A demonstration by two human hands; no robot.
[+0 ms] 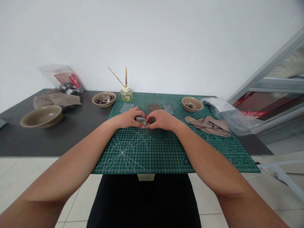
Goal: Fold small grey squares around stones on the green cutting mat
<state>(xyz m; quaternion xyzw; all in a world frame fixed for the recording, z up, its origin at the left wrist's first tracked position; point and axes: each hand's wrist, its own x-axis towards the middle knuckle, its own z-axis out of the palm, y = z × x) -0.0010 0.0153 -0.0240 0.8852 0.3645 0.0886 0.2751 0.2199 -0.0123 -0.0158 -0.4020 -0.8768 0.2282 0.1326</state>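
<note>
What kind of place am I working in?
Probably a small craft workspace: there's a green cutting mat on a dark table, and a bowl of small pieces on the left.

Mid-frame, the left hand (131, 118) and right hand (163, 119) cover much of a grey piece (142, 120), its full outline hidden. Dark bits (104, 99) in the bowl (94, 100) left of centre (and the print on the red label (75, 81) at upper left) are too small or blurred to make out; a flat grey thing (2, 123) is cut by the left edge.

Reed diffuser (127, 95), white wall (166, 47), tiled floor (21, 172)
</note>
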